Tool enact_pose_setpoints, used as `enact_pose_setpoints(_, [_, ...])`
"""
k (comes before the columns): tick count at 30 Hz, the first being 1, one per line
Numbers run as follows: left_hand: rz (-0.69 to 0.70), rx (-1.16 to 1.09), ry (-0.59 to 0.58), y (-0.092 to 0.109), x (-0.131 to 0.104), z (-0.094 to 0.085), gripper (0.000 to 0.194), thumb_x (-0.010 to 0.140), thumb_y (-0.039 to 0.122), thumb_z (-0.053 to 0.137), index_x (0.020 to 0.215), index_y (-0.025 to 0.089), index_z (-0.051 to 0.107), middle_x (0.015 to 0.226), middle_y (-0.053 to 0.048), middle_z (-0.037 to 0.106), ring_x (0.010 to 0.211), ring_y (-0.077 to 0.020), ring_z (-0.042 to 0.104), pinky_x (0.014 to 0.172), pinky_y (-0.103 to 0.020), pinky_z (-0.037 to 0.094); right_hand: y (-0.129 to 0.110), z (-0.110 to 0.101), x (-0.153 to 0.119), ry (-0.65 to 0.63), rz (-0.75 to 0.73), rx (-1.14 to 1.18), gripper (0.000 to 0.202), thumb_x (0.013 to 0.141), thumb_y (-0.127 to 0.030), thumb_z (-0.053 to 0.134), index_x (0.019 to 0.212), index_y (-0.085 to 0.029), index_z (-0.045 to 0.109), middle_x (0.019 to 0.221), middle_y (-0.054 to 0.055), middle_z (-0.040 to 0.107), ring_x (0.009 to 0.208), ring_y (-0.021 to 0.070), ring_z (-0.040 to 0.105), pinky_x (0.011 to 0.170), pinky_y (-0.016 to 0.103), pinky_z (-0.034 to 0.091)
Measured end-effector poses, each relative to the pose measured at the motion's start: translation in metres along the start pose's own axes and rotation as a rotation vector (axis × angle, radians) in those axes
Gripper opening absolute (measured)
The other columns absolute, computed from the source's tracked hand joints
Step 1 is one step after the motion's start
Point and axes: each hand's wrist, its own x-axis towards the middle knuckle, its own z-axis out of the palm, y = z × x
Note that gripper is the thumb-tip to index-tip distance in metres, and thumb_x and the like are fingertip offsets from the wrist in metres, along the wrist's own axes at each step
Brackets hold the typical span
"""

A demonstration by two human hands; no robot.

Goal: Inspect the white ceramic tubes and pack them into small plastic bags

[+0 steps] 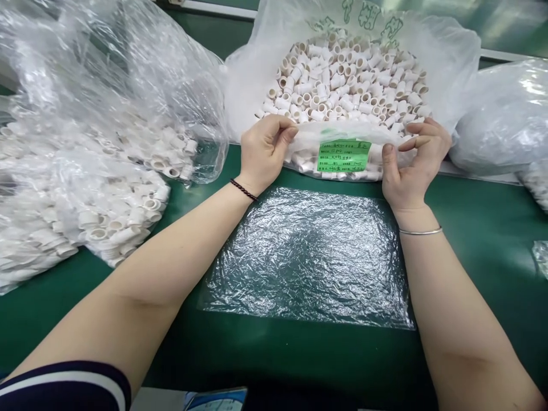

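Observation:
A large translucent bag (244, 85) lies open at the back middle, filled with short white tube pieces (342, 80). A green label (343, 155) with handwriting is on its front side. My left hand (266, 149) pinches the front rim of the bag at its left. At the right end of that rim, my right hand (414, 162) holds the film between thumb and fingers, with the other fingers curled. Below the bag, a flat clear plastic sheet (308, 257) lies on the green table (299, 354) between my forearms.
Clear bags of white pieces (124, 217) are piled on the left. Another filled plastic bag (500, 120) stands at the back right. A small piece of clear plastic (541, 257) lies at the right edge. Part of a blue printed item (218, 399) shows at the bottom.

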Motion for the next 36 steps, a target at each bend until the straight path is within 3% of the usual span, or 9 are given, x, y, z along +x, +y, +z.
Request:
enact_pose_setpoints(4, [0.040, -0.021, 0.034, 0.001, 0.000, -0.001, 0.034, 0.097, 0.051, 0.042, 0.086, 0.024, 0.060, 0.080, -0.001, 0.067, 0.077, -0.0149, 0.064, 0.073, -0.032, 0.051, -0.002, -0.001, 0.000, 0.000, 0.034, 0.055, 0.030, 0.096, -0.049, 0.031, 0.106, -0.028, 0.050, 0.123, 0.012, 0.050, 0.129, 0.0342, 0.039, 0.103, 0.064, 0.031])
enact_pose_setpoints(10, [0.003, -0.003, -0.018, -0.004, -0.002, 0.001, 0.039, 0.096, 0.058, 0.038, 0.091, 0.024, 0.057, 0.082, 0.003, 0.064, 0.081, -0.0104, 0.059, 0.078, -0.030, 0.050, -0.003, -0.003, 0.001, -0.022, 0.065, 0.115, 0.032, 0.095, -0.052, 0.031, 0.107, -0.029, 0.051, 0.125, 0.012, 0.050, 0.130, 0.0358, 0.037, 0.104, 0.065, 0.028])
enact_pose_setpoints(20, [0.056, -0.076, 0.001, -0.009, -0.001, 0.003, 0.038, 0.096, 0.056, 0.040, 0.090, 0.024, 0.060, 0.082, -0.001, 0.066, 0.079, -0.0159, 0.064, 0.074, -0.033, 0.051, 0.006, 0.006, 0.002, 0.098, -0.021, 0.339, 0.025, 0.093, -0.050, 0.045, 0.095, -0.026, 0.051, 0.114, 0.013, 0.054, 0.121, 0.0332, 0.042, 0.104, 0.060, 0.026])
enact_pose_setpoints(29, [0.103, -0.063, 0.029, -0.005, -0.001, 0.001, 0.030, 0.096, 0.048, 0.045, 0.087, 0.024, 0.061, 0.079, 0.000, 0.066, 0.075, -0.0144, 0.064, 0.070, -0.031, 0.051, 0.010, 0.010, 0.001, 0.087, -0.029, 0.310, 0.033, 0.098, -0.048, 0.028, 0.103, -0.025, 0.051, 0.114, 0.014, 0.052, 0.123, 0.0342, 0.040, 0.098, 0.061, 0.031])
enact_pose_setpoints(36, [0.106, -0.053, 0.034, -0.007, 0.000, 0.003, 0.032, 0.096, 0.050, 0.046, 0.087, 0.023, 0.060, 0.079, 0.001, 0.067, 0.073, -0.0125, 0.063, 0.068, -0.031, 0.052, 0.021, 0.018, -0.001, 0.148, -0.041, 0.286, 0.031, 0.097, -0.050, 0.035, 0.108, -0.026, 0.051, 0.104, 0.009, 0.050, 0.115, 0.0315, 0.050, 0.098, 0.058, 0.035])
